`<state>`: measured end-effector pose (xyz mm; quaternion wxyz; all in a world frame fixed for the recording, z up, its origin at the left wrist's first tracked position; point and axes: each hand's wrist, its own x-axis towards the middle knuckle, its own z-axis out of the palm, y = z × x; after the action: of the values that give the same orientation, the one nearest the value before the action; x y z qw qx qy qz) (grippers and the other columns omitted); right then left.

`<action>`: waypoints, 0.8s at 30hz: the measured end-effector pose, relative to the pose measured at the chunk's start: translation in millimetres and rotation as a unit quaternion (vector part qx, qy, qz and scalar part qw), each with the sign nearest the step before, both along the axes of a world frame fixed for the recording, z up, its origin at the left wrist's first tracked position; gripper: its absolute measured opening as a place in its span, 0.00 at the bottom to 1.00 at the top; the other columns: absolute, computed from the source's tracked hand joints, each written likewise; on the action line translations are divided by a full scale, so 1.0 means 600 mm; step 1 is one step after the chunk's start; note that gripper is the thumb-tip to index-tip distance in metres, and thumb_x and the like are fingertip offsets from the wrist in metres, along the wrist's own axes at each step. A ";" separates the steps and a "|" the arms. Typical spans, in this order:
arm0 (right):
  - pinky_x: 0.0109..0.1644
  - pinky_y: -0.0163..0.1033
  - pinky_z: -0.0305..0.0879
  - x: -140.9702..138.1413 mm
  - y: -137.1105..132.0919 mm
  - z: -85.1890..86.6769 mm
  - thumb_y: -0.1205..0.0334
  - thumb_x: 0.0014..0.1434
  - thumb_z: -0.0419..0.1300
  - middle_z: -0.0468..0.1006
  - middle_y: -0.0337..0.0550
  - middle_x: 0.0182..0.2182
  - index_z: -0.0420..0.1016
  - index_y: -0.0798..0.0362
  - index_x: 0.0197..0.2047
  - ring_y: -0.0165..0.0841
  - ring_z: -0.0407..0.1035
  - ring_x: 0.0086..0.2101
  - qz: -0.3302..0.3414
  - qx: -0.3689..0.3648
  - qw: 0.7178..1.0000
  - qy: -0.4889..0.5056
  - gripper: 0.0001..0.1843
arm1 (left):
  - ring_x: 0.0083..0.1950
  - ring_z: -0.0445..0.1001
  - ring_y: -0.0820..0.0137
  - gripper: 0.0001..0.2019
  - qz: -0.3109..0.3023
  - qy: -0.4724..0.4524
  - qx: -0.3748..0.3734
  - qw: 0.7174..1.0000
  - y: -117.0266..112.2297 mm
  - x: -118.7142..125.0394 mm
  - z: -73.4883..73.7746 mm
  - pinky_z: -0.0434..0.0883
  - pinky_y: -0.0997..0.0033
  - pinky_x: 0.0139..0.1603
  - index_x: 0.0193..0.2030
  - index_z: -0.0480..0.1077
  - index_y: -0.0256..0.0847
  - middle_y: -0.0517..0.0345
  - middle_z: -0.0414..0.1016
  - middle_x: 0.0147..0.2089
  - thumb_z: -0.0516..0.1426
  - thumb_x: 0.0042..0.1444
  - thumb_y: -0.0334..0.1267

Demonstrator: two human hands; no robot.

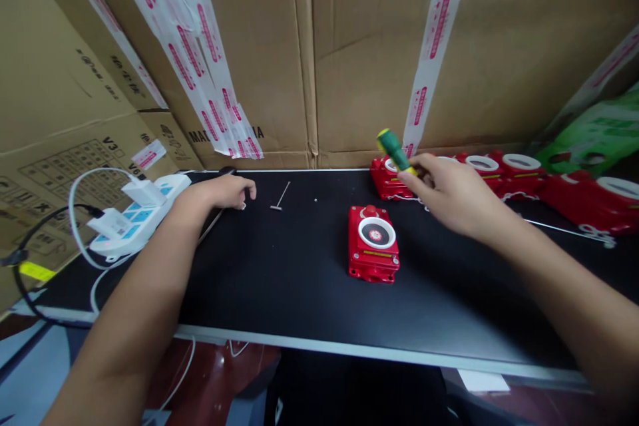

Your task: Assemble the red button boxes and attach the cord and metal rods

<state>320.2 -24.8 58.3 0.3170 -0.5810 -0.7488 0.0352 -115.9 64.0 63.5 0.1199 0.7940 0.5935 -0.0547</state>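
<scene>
My right hand (444, 186) is closed around a screwdriver (396, 148) with a green and yellow handle, held above the table; its blade is not visible. Below and to the left of that hand, a red box-shaped device (373, 258) with a white ring and a red knob lies on the black table (279, 279). At the left, my left hand (229, 192) has curled fingers close to the tabletop. A tiny pale bit shows at its fingertips, too small to name. Between the hands are a small T-shaped metal tool (280, 198) and a tiny light speck (315, 200).
Several more red devices (522, 173) stand in a row at the back right, with a thin metal rod (559, 227) before them. A white power strip (164, 196) with plugs and cables is at the left. Cardboard boxes (359, 46) wall the back; a green bag (594, 133) sits far right.
</scene>
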 end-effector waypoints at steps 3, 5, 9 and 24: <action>0.33 0.44 0.58 0.011 0.010 -0.010 0.51 0.70 0.55 0.80 0.48 0.31 0.72 0.51 0.36 0.41 0.72 0.31 -0.004 -0.064 0.988 -0.139 0.15 | 0.32 0.75 0.69 0.14 0.004 0.007 -0.040 0.999 0.001 -0.006 -0.006 0.63 0.72 0.35 0.37 0.80 0.41 0.60 0.81 0.32 0.63 0.40 0.27; 0.34 0.44 0.60 0.013 0.015 -0.021 0.51 0.70 0.55 0.82 0.51 0.35 0.73 0.51 0.37 0.43 0.74 0.33 -0.003 -0.113 0.975 -0.191 0.15 | 0.30 0.74 0.68 0.10 0.011 0.006 -0.056 0.998 0.001 -0.005 -0.007 0.64 0.71 0.34 0.33 0.80 0.40 0.58 0.81 0.29 0.62 0.41 0.28; 0.35 0.45 0.62 0.011 0.016 -0.035 0.49 0.70 0.55 0.83 0.53 0.38 0.75 0.52 0.37 0.46 0.76 0.36 -0.002 -0.148 0.958 -0.247 0.17 | 0.26 0.72 0.67 0.03 0.015 -0.026 -0.041 0.999 -0.006 0.011 -0.001 0.64 0.69 0.32 0.25 0.77 0.39 0.56 0.77 0.23 0.62 0.43 0.29; 0.33 0.37 0.62 -0.041 -0.043 -0.013 0.60 0.70 0.65 0.74 0.39 0.34 0.78 0.52 0.50 0.28 0.63 0.27 0.269 0.108 0.956 0.049 0.08 | 0.36 0.72 0.73 0.11 -0.134 -0.483 -0.040 0.865 -0.170 0.232 -0.012 0.70 0.73 0.39 0.40 0.75 0.37 0.58 0.75 0.37 0.65 0.63 0.43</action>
<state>295.3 -50.3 50.3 0.3925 -0.3182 -0.8604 0.0664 23.5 -37.9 56.2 0.4142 0.7875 0.3470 0.2963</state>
